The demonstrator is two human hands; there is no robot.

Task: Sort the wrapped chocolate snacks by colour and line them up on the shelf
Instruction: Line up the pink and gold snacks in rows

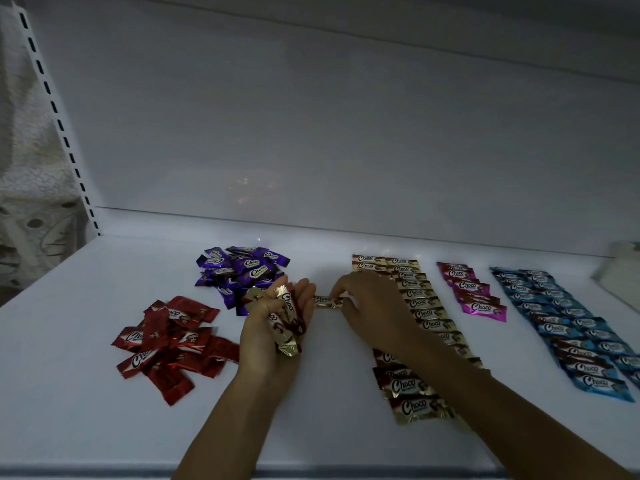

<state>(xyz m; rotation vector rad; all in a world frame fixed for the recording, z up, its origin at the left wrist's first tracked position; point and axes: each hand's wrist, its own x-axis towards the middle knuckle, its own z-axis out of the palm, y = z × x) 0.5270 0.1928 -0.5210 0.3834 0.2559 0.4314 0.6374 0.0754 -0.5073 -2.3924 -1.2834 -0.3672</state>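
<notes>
On the white shelf (86,427) lie wrapped Choco snacks. My left hand (273,320), palm up at the centre, holds several gold snacks (289,311). My right hand (367,303) pinches one gold snack (323,301) just right of the left fingertips. Behind the right arm run lined-up gold rows (412,393). A short pink row (474,292) and long blue rows (568,334) lie further right. A loose red pile (169,344) sits at the left. A loose purple pile (239,271) lies behind the left hand.
The shelf's white back wall (311,150) rises behind the snacks. A slotted upright rail (57,123) stands at the left. A pale object (620,271) sits at the far right edge. The shelf's front edge (104,471) runs along the bottom.
</notes>
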